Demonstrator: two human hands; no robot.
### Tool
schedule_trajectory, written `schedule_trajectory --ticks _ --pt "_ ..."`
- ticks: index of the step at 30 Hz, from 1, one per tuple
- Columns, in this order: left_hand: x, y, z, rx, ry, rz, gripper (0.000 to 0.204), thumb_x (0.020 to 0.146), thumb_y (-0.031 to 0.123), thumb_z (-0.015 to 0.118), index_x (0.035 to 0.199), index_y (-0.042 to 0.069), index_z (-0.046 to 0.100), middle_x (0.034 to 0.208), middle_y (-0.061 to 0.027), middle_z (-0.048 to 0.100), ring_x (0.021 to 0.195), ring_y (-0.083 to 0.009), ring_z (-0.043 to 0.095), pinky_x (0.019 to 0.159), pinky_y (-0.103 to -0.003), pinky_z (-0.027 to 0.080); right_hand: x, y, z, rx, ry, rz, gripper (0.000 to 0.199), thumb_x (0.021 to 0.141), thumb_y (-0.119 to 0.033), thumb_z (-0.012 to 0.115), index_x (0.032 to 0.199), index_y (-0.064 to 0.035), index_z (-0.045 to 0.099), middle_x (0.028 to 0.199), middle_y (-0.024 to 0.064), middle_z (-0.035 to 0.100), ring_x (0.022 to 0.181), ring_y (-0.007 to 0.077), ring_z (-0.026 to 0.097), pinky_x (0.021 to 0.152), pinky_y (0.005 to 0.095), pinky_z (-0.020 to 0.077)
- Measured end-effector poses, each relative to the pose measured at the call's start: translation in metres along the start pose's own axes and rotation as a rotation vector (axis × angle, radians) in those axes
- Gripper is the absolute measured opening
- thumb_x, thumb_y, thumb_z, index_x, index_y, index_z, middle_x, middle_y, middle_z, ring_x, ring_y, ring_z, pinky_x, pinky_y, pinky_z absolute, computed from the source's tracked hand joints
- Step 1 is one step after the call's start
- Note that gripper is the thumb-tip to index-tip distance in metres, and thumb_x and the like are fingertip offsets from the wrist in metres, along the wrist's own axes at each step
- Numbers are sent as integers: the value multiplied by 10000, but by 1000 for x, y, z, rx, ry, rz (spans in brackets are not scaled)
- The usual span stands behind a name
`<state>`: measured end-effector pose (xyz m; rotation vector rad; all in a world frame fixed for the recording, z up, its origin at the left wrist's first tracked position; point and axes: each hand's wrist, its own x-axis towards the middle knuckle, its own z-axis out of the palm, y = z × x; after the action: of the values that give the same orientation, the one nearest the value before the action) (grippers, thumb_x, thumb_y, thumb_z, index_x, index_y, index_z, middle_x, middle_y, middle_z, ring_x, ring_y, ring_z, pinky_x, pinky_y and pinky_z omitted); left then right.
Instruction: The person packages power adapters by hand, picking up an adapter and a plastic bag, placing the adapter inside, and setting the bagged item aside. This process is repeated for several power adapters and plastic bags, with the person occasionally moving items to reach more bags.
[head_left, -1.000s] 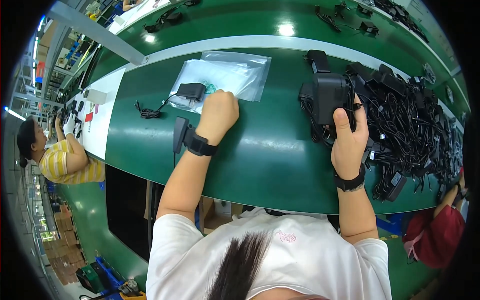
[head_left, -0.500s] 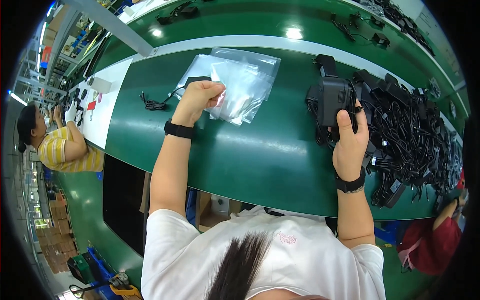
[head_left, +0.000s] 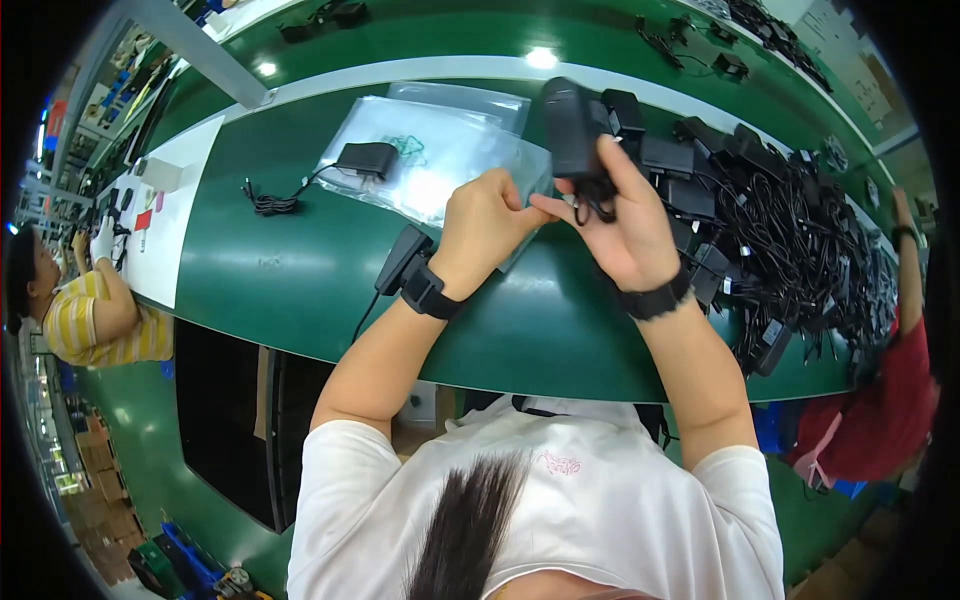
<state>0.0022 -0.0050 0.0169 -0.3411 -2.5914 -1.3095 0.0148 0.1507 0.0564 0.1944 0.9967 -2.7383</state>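
My right hand [head_left: 635, 225] is closed round a black power adapter [head_left: 574, 128], its bundled cord [head_left: 594, 198] hanging at the fingers. Beside it my left hand [head_left: 485, 228] is closed, with thumb and index finger pinched against the right hand's fingertips. What the pinch holds, if anything, is too small to make out. Clear plastic bags [head_left: 440, 140] lie in a stack under and beyond the left hand. A second black adapter [head_left: 366, 159] rests on them, its coiled cord [head_left: 272, 204] on the table. Another adapter [head_left: 402, 258] is next to my left wrist.
To the right lies a big heap of black adapters and cords [head_left: 790, 240] on the green table [head_left: 300, 285]. A co-worker in yellow stripes [head_left: 105, 310] is at the left, a person in dark red [head_left: 870, 420] at the right. A metal post [head_left: 205, 55] stands far left.
My left hand has moved right and nearer, away from the adapter on the bags. My right hand has carried its adapter left, off the heap's edge, and the hands now meet.
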Motion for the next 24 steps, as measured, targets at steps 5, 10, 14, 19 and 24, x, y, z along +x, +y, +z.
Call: schedule_trajectory --ticks 5,10,14,19,24 --pt "-4 2 -10 -11 -58 16 389 615 225 795 588 24 464 529 -83 502 457 -172 452 450 -289 387 21 8 -6 -288 117 -336 238 892 -242 536 1022 -43 542 871 40 597 752 153 585 723 348 515" --pt "4 -7 -24 -291 29 -185 311 734 238 726 627 34 517 506 6 470 476 -60 432 441 -231 347 -6 -2 5 -714 74 -436 352 865 -187 564 1178 -42 492 986 43 588 765 96 570 643 221 474" --pt "5 5 -32 -613 41 -311 252 792 218 675 687 25 551 518 17 488 462 -41 419 435 -203 333 -24 5 -1 -1513 -115 -886 497 757 -123 664 1199 -2 470 981 113 582 787 201 564 704 295 460" --pt "8 23 -34 -718 5 -114 230 830 221 628 737 18 573 532 29 506 468 -30 449 419 -184 331 -24 17 3 -1841 -320 -1050 525 675 -60 694 1152 -9 483 874 138 545 761 302 534 673 355 455" --pt "11 31 -27 -295 25 -11 191 815 131 626 699 -6 560 549 -25 561 476 -47 486 427 -202 362 -18 24 1 -2022 -394 -1047 372 692 -89 667 1028 -23 520 827 120 528 722 280 509 622 361 438"
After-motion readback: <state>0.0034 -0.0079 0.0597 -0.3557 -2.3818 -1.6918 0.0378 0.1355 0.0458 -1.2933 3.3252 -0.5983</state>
